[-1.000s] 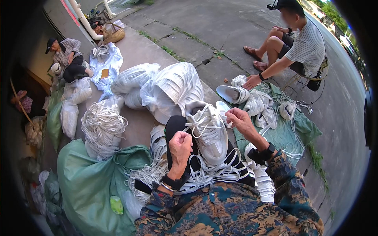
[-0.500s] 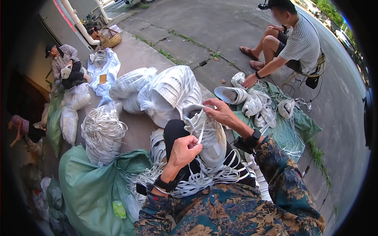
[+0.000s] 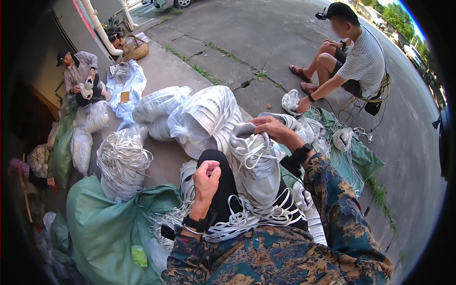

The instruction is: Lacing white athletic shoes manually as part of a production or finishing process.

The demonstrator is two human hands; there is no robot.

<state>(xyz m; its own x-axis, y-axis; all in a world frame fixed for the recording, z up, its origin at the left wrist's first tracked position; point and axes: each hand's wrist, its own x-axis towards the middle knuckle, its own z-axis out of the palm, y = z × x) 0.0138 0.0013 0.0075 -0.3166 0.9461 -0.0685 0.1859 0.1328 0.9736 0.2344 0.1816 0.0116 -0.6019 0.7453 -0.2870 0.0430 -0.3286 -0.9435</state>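
A white-and-grey sneaker (image 3: 264, 183) stands on my lap, toe toward me, its laces threaded loosely across the front. My right hand (image 3: 274, 129) grips it at the collar, at the far end. Left of the shoe, above my dark-clad knee, is my left hand (image 3: 205, 184) with its fingers curled closed. Whatever it may hold is hidden, and no lace is seen running from it. A heap of loose white laces (image 3: 251, 216) lies across my lap under the toe. More white shoes (image 3: 304, 195) sit beside my right thigh.
Bagged stacks of white shoe parts (image 3: 204, 114) lie ahead. Left are a lace bundle (image 3: 124, 159) and a green sack (image 3: 102, 228). At right, a seated person (image 3: 358, 57) reaches to a shoe (image 3: 290, 101) beside a green sheet (image 3: 363, 159). Another person (image 3: 80, 71) sits far left holding a shoe.
My left hand has moved up and left, away from the lace it was pinching. The sneaker now shows more upright, my right hand still at its collar. The person at right has shifted a shoe.
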